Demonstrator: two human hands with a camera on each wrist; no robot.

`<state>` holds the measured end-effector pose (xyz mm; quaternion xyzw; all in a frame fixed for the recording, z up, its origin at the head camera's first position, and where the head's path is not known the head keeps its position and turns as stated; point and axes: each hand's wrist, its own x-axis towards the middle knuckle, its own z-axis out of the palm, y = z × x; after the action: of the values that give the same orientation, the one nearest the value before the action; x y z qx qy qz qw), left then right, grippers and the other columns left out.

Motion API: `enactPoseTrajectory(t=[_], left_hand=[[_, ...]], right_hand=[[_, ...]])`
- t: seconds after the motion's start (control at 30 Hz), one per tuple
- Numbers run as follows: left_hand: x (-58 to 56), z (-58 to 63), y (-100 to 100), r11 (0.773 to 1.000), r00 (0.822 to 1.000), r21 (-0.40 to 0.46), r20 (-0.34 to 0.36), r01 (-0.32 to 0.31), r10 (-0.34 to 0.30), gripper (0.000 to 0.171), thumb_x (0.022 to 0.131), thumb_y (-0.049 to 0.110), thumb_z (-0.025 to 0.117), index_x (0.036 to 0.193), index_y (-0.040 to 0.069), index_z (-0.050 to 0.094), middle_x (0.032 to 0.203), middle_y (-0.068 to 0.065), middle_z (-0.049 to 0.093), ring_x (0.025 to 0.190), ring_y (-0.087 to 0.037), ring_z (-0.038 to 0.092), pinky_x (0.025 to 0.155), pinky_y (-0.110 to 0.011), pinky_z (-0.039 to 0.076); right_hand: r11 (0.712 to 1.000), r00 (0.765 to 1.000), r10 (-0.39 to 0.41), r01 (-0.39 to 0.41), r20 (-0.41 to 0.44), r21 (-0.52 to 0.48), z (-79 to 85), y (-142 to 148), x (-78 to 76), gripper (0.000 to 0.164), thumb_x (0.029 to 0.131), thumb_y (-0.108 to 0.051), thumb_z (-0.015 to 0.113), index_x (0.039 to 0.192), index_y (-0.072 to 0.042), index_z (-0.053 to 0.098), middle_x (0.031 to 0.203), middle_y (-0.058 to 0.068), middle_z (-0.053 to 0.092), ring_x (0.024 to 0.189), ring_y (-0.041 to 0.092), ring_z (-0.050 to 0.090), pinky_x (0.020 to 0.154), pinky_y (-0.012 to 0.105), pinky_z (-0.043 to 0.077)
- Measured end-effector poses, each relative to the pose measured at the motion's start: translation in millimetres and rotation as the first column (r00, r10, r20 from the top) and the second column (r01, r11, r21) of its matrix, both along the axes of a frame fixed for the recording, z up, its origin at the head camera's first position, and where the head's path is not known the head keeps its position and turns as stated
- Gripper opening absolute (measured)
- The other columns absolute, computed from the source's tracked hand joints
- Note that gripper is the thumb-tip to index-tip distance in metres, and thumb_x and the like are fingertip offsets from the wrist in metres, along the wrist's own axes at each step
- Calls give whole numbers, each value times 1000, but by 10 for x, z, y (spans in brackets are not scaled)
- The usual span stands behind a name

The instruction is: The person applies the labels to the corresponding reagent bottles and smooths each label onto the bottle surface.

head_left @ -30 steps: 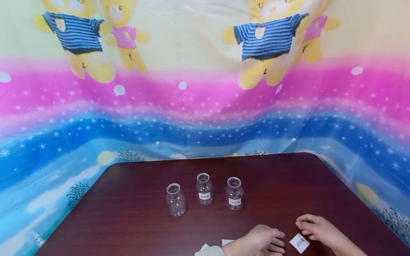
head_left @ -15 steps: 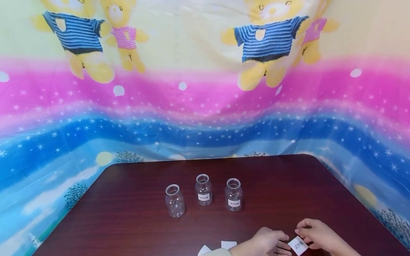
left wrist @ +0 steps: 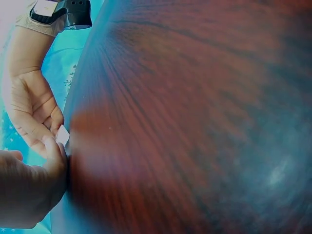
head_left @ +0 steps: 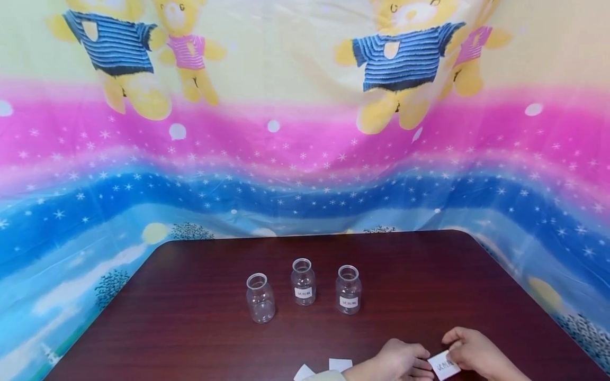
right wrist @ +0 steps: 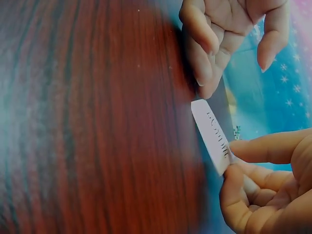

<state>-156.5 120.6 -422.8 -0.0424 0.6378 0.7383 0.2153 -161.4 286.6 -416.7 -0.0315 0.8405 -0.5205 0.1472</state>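
My right hand (head_left: 478, 352) pinches the edge of a small white paper label (head_left: 443, 366) with handwritten characters, at the table's near right. In the right wrist view the thumb and forefinger of that hand (right wrist: 268, 180) hold one end of the label (right wrist: 212, 136). My left hand (head_left: 402, 360) lies beside the label's left side, its fingers loosely bent. Its fingertips are close to the label's far end, and contact cannot be told. The left wrist view has the label (left wrist: 62, 135) partly hidden between the left hand (left wrist: 34, 187) and the right hand (left wrist: 31, 102).
Three clear glass jars stand mid-table: a left jar (head_left: 261, 304) without a visible label, a middle jar (head_left: 303, 278) and a right jar (head_left: 349, 286) with white labels. Two white paper pieces, one square piece (head_left: 340, 364) and one tilted piece (head_left: 303, 372), lie by the left forearm.
The right hand has closed in on the label and now pinches its edge. My left hand has shifted slightly right, toward the label. The jars stay put.
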Motion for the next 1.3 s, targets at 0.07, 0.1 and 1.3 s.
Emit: enactPoseTrajectory(t=[0.07, 0.1, 1.3], left_hand=[[1, -1, -4, 1000, 1000, -10, -6, 4, -4, 5, 70, -1, 54, 69, -6, 52, 64, -19, 58, 66, -36, 60, 59, -36, 50], [1, -3, -7, 1000, 1000, -15, -11, 6, -6, 5, 70, -1, 54, 69, -6, 53, 64, -19, 59, 65, -36, 60, 59, -35, 50], [-318, 137, -537, 987, 956, 158, -292, 26, 22, 12, 72, -5, 57, 83, -4, 56, 68, -1, 49, 56, -8, 50, 52, -20, 47]], right_hand=[[1000, 1000, 12, -12, 1, 1, 0, 5, -1, 19, 68, 5, 50, 85, 12, 47, 68, 5, 50, 54, 13, 41, 47, 22, 35], [1000, 1000, 20, -20, 0, 7, 2, 4, -3, 17, 69, 4, 51, 84, 11, 48, 68, 5, 50, 55, 14, 41, 47, 23, 36], [936, 986, -81, 26, -144, -350, 278, -648, -69, 9, 80, -5, 56, 87, -5, 51, 75, 3, 51, 64, 11, 53, 58, 26, 48]])
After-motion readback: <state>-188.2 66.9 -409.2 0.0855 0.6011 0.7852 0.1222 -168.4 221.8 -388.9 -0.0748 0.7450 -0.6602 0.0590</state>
